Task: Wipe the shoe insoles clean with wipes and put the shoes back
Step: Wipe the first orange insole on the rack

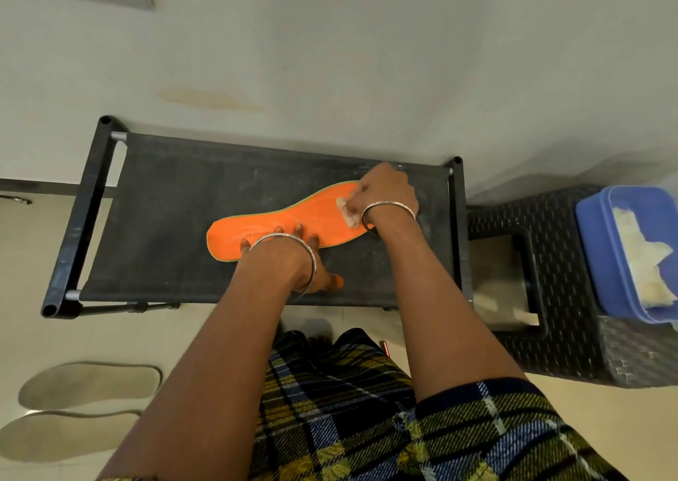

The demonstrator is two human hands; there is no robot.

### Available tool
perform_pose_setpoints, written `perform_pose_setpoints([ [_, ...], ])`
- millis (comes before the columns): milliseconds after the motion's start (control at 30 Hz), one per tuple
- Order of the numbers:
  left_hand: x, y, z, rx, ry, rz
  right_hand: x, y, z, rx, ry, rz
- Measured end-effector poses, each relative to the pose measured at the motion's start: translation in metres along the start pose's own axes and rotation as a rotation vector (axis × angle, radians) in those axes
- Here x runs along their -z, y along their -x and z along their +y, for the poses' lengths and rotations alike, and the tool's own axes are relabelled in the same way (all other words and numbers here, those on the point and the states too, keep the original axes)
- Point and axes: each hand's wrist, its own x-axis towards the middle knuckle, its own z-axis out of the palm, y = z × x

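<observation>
On the rack: orange insole under a wipe

Across the rack's fabric top the orange insole lay flat. I saw the left hand pressing it down with straight, spread fingers, while the right hand pinched the wipe against the end nearer the blue tub.

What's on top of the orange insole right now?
Left hand presses the insole mid-length; right hand holds a wipe on its right end. What lies under that hand is hidden.
</observation>
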Motion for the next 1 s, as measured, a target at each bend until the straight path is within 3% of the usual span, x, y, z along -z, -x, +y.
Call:
perform_pose_setpoints([
  [67,-0.001,-0.003,-0.002,0.013,-0.009,-0.012,0.002,-0.002,0.006,-0.036,-0.073,0.133],
  [133,0.001,0.000,0.000,0.010,0.019,-0.003,-0.001,-0.003,0.005,-0.001,-0.093,0.144],
  [300,-0.002,-0.003,0.003,0.040,0.044,0.005,-0.010,0.006,-0.012,0.185,-0.030,-0.110],
  [367,0.003,0.005,0.005,0.031,0.052,0.007,-0.009,0.005,-0.011,0.190,-0.023,-0.113],
  [467,0.010,0.016,0.008,-0.039,0.148,0.071,-0.002,-0.002,0.000,0.047,-0.095,0.024],
  [600,0.003,0.004,0.001,0.016,0.040,-0.025,0.001,-0.006,0.007,-0.007,-0.068,0.189],
  [867,0.003,0.004,0.004,0.018,0.015,-0.006,-0.010,0.010,-0.015,0.282,-0.042,-0.044],
  [1000,0.001,-0.001,0.001,0.014,0.028,0.002,0.001,0.005,0.001,0.121,-0.212,0.110],
])
